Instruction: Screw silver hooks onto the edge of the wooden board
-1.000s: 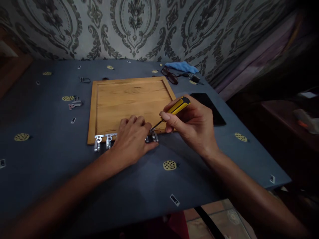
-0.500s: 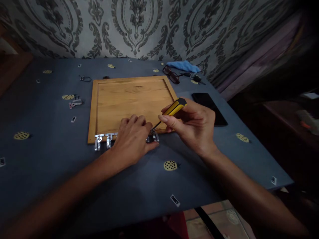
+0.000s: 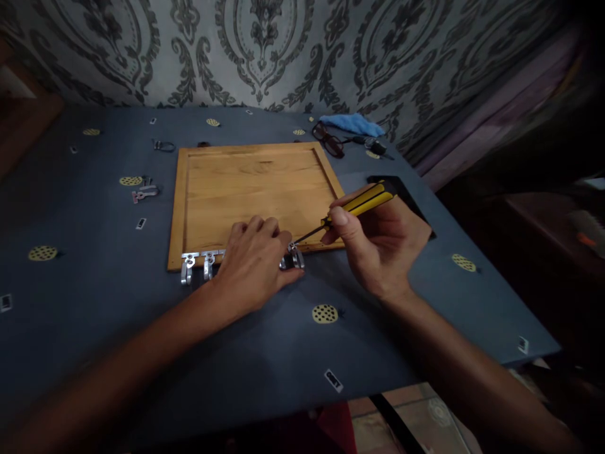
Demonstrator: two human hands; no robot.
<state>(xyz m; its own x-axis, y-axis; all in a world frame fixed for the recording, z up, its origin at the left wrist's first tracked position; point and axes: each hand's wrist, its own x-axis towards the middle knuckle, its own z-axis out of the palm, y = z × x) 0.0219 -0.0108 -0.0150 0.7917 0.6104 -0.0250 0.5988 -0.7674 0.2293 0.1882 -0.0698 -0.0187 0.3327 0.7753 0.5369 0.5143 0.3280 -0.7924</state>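
Note:
A wooden board with a raised frame lies on the blue table. A metal rail of hooks runs along the board's near edge. My left hand lies on the middle of this rail, fingers curled over it, pressing it down. My right hand grips a yellow and black screwdriver. Its thin shaft slants down to the left, and the tip rests on the right end of the rail beside a hook.
Loose metal hooks and a ring lie left of the board. Glasses, a blue cloth and keys sit at the back right. A black phone lies behind my right hand. Patterned wall stands behind.
My right hand has lowered the screwdriver's handle to the right, so the tool lies flatter. The tip stays at the rail's right end. My left hand has stayed put.

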